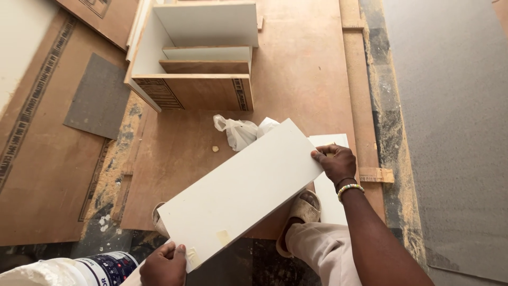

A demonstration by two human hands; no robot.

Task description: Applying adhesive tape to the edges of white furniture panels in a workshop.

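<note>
I hold a long white laminated board (pixel 241 190) tilted across the middle of the view. My left hand (pixel 164 265) grips its near lower corner at the bottom of the frame. My right hand (pixel 334 162), with a beaded bracelet on the wrist, grips the far right edge. The board hides part of my sandalled feet (pixel 304 207) and another white panel (pixel 330 182) lying under it on the plywood sheet (pixel 296 79).
A half-built white cabinet box (pixel 193 58) with shelves lies on its side at the top. A crumpled white plastic bag (pixel 238 131) sits just beyond the board. A white bucket (pixel 100 267) stands bottom left. Sawdust lines the grey floor (pixel 450 132) at right.
</note>
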